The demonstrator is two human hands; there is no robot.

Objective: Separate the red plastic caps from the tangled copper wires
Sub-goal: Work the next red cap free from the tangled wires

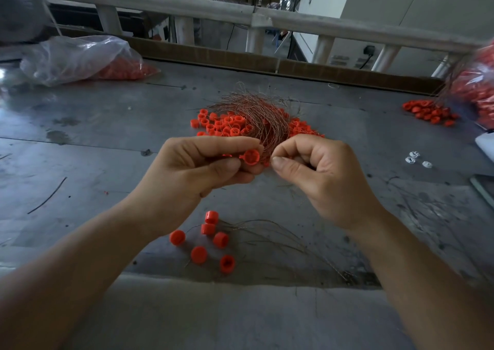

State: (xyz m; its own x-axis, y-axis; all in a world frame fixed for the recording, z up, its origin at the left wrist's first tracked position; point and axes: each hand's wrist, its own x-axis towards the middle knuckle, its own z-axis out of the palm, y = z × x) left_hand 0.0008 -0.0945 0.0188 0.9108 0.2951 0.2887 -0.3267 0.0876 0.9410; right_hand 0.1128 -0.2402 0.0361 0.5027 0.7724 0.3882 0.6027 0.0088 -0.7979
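Observation:
My left hand (197, 166) pinches a red plastic cap (251, 157) between thumb and fingers, its open side facing me. My right hand (315, 170) pinches thin copper wires right beside that cap. The wires belong to a tangled copper bundle (256, 114) that arches up from the table behind both hands. A heap of red caps (227, 125) lies under and around the bundle. Several loose red caps (211, 238) sit on the table below my wrists, next to loose wire strands (280, 240).
A clear plastic bag with red caps (80, 58) lies at the back left. Another bag of caps (478, 93) stands at the right edge, with spilled caps (430, 112) beside it. Small white pieces (415, 158) lie to the right. The grey table (93, 141) ends at a cardboard strip.

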